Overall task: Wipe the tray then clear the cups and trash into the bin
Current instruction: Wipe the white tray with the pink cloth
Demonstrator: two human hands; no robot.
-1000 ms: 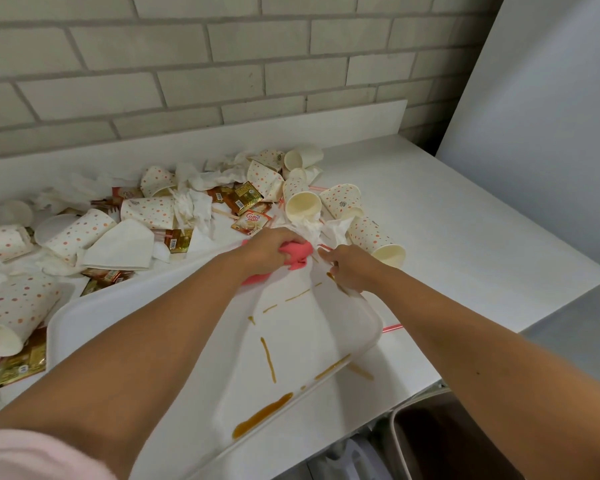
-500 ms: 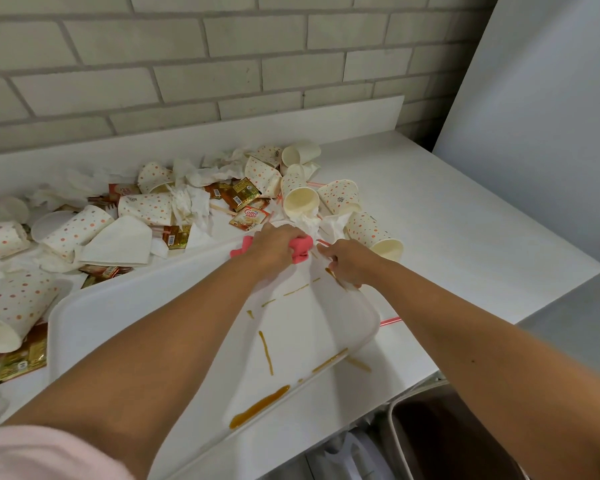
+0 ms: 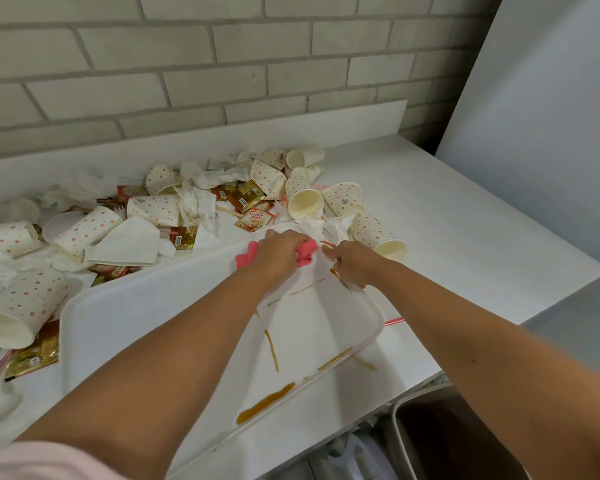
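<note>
Your left hand fingers clutch the pink cloth on the tray; right hand fingers clamp its far rim.

On counter the tray lies along front edge, w/ cloth at tray's far right corner under left hand, right hand on rim just beside; cups, napkins & sachets heaped behind & left of tray; bin below counter's front right corner.

Bin partly beyond bottom edge.
</note>
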